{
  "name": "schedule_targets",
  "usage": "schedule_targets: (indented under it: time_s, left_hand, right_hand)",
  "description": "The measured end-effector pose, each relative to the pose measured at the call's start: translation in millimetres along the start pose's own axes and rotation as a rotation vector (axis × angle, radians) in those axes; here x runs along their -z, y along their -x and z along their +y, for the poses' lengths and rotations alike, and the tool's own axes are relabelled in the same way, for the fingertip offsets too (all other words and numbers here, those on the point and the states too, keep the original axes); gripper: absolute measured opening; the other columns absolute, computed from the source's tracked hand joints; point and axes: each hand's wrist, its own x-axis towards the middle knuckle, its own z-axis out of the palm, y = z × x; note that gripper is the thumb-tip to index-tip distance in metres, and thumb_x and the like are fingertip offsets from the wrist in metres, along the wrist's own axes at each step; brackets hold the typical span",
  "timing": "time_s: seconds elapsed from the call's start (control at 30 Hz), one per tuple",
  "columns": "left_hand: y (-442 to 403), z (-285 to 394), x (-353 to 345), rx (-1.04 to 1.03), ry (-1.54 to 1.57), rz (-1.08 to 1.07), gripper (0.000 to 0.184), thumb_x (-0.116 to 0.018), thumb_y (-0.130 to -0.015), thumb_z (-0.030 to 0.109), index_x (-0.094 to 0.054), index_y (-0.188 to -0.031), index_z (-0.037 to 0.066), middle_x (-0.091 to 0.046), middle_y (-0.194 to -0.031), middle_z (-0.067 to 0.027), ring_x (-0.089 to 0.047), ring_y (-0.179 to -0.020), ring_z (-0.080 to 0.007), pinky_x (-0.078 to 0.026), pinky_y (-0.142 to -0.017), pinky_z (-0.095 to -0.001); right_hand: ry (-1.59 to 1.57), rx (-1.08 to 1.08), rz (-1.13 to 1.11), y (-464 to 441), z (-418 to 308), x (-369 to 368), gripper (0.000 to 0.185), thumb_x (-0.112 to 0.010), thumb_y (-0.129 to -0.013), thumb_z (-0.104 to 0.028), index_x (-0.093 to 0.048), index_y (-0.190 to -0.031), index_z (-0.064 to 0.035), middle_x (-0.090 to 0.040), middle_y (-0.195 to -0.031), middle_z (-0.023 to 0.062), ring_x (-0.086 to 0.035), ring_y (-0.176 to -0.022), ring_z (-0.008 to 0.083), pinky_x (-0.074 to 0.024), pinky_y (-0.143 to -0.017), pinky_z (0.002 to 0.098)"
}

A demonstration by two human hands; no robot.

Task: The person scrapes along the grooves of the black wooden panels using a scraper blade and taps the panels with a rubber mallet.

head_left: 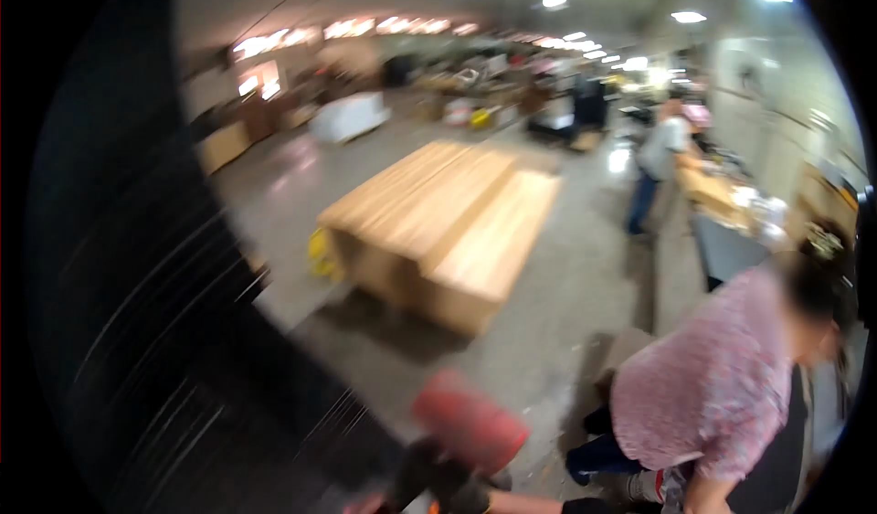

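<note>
At the bottom edge, my right hand (461,494) seems to wear a dark glove, its bare forearm coming in from the right. Just above it, and apparently held by it, is a red cylinder-shaped object (470,423), too blurred to name more exactly. My left hand (411,474) is a dark, smeared shape beside it, close to the red object's lower end; its fingers cannot be made out. A tall black surface (183,359) with shiny streaks, like plastic film, fills the left side close by.
A large block of wood-coloured panels (429,199) stands ahead, with something yellow (322,254) behind its left corner. A person in a pink patterned shirt (703,368) bends over a workbench at right. Another person (662,153) stands farther along. A white-covered stack (350,116) is at back left.
</note>
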Motion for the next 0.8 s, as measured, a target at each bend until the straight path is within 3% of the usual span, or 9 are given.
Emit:
schedule_targets:
  time_s: [0.03,0.07,0.13,0.2,0.3,0.43,0.6,0.77,0.8]
  left_hand:
    - [-15,-7,6,-0.239,-0.093,-0.055,0.030,-0.077,-0.073,0.013,-0.063,-0.094,-0.003,-0.066,-0.077,-0.0141,-0.065,-0.062,-0.0243,-0.053,-0.058,-0.0322]
    - [-31,7,16,-0.297,-0.133,-0.083,0.034,-0.076,-0.073,0.025,-0.068,-0.093,-0.002,-0.067,-0.090,-0.0187,-0.066,-0.073,-0.0330,-0.055,-0.064,-0.0380]
    - [-33,-4,35,-0.270,-0.258,0.062,0.048,-0.076,-0.076,0.038,-0.068,-0.104,0.000,-0.067,-0.104,-0.0155,-0.068,-0.091,-0.0297,-0.056,-0.076,-0.0377]
    - [-26,-19,75,-0.291,-0.551,0.321,0.059,-0.053,-0.090,0.050,-0.062,-0.118,-0.001,-0.064,-0.116,-0.0181,-0.061,-0.107,-0.0364,-0.049,-0.091,-0.0474]
    - [-12,-28,155,-0.340,-0.967,0.679,0.057,-0.041,-0.093,0.032,-0.037,-0.140,-0.002,-0.038,-0.144,-0.0234,-0.036,-0.133,-0.0421,-0.029,-0.108,-0.0557]
    - [15,-37,226,-0.373,-1.412,0.823,0.061,-0.042,-0.094,0.029,-0.027,-0.144,-0.002,-0.023,-0.151,-0.0250,-0.017,-0.139,-0.0489,-0.015,-0.112,-0.0588]
    - [-2,-47,248,-0.189,-1.552,0.952,0.063,-0.029,-0.100,0.040,-0.021,-0.147,-0.002,-0.014,-0.155,-0.0234,-0.003,-0.144,-0.0434,-0.002,-0.115,-0.0543]
    - [-4,-42,240,-0.109,-1.578,0.991,0.064,-0.023,-0.101,0.042,-0.022,-0.147,-0.001,-0.012,-0.155,-0.0234,-0.003,-0.144,-0.0424,0.002,-0.115,-0.0526]
    - [-3,-44,239,-0.096,-1.579,0.996,0.064,-0.022,-0.101,0.042,-0.022,-0.147,-0.001,-0.012,-0.155,-0.0234,-0.003,-0.144,-0.0426,0.003,-0.115,-0.0527]
  right_hand:
    - [0.006,-0.044,0.012,0,-14,0,0.022,-0.055,-0.094,-0.013,-0.053,-0.113,-0.0036,-0.055,-0.098,0.0062,-0.054,-0.091,0.0193,-0.0469,-0.077,0.0340]
    - [-0.018,-0.114,0.000,-7,-36,-4,0.022,-0.054,-0.094,-0.017,-0.053,-0.112,-0.0038,-0.056,-0.095,0.0072,-0.055,-0.087,0.0205,-0.0474,-0.074,0.0355]
    - [-0.081,-0.223,-0.042,-29,-81,-15,0.023,-0.051,-0.095,-0.023,-0.052,-0.108,-0.0043,-0.056,-0.090,0.0090,-0.057,-0.079,0.0228,-0.0485,-0.068,0.0385]
    - [-0.253,-0.308,-0.148,-44,-111,-30,0.027,-0.048,-0.095,-0.030,-0.051,-0.104,-0.0047,-0.057,-0.085,0.0109,-0.059,-0.072,0.0252,-0.0496,-0.062,0.0415]
    - [-0.959,-0.561,-0.507,-33,-61,-48,0.033,-0.051,-0.093,-0.033,-0.050,-0.107,-0.0033,-0.059,-0.084,0.0128,-0.061,-0.074,0.0270,-0.0519,-0.062,0.0429]
    - [0.193,-0.280,-0.751,15,-6,-57,0.045,-0.070,-0.082,-0.025,-0.050,-0.116,-0.0027,-0.060,-0.092,0.0128,-0.061,-0.083,0.0286,-0.0519,-0.066,0.0389]
    - [1.029,0.416,-0.724,-22,-200,-109,0.030,-0.073,-0.079,-0.017,-0.059,-0.101,-0.0014,-0.060,-0.096,0.0166,-0.060,-0.089,0.0323,-0.0488,-0.067,0.0368]
    - [1.197,0.004,-0.913,-25,-203,-155,0.025,-0.070,-0.080,-0.016,-0.061,-0.097,-0.0002,-0.058,-0.098,0.0173,-0.058,-0.091,0.0348,-0.0470,-0.067,0.0357]
    - [0.893,0.135,-0.827,-28,-167,-158,0.029,-0.067,-0.080,-0.017,-0.060,-0.103,0.0000,-0.059,-0.102,0.0165,-0.057,-0.096,0.0324,-0.0465,-0.075,0.0364]
